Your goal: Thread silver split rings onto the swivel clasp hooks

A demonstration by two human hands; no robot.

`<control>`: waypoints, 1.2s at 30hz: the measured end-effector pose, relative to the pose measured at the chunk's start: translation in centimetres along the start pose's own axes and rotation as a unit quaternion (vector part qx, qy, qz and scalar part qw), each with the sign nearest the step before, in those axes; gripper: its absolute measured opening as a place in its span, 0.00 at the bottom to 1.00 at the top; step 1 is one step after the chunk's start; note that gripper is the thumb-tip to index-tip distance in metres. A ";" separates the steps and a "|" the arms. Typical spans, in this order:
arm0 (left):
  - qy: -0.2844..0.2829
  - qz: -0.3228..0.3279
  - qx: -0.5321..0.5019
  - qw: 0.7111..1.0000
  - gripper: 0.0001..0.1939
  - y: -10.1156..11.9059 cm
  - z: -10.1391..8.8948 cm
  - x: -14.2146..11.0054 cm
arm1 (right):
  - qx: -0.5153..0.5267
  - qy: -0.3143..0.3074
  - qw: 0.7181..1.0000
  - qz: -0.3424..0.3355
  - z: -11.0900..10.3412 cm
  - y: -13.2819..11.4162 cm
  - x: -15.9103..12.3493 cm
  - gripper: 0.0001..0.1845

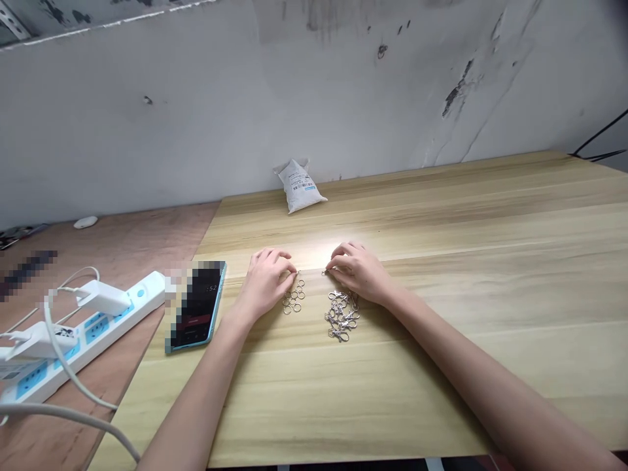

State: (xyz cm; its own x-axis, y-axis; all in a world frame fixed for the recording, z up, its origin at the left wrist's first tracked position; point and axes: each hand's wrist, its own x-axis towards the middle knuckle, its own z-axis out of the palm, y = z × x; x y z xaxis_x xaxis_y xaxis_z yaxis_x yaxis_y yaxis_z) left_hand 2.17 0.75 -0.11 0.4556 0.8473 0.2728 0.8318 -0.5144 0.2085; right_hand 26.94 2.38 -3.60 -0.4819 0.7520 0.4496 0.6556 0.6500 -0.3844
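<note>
Head view: left hand (265, 282) and right hand (356, 273) each pinch a tiny silver metal piece (297, 271) — identity unclear — just past loose silver split rings (293, 296) and silver lobster clasps (341, 316) on a pale wooden tabletop (490, 392); light, stiff, slippery — take by the rim.

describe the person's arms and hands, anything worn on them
The left arm and right arm are bare and slender, with no sleeve in view. The left hand and right hand wear no gloves. Neither wrist shows a watch or bracelet, and no rings, tape, or markings are visible on the hands.
</note>
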 end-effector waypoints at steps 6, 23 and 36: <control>-0.019 -0.025 -0.006 1.000 0.12 -0.3 0.3 -0.1 | 0.006 -0.009 0.999 0.040 0.2 0.2 -0.2 0.08; 0.002 0.043 0.001 0.999 0.05 0.2 1.0 0.2 | -0.137 -0.029 0.990 0.018 0.0 -1.3 0.3 0.08; 0.087 -0.052 -0.155 0.983 0.04 1.7 0.3 0.2 | -0.018 0.022 1.000 -0.007 0.0 -2.2 0.3 0.03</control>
State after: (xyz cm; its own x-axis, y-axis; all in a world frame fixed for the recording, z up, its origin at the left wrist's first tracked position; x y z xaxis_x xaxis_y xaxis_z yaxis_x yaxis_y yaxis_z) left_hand 3.77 0.07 0.02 0.2902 0.8758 0.3856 0.7226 -0.4648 0.5118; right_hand 25.37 1.17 -2.68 -0.4661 0.7367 0.4900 0.6702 0.6555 -0.3480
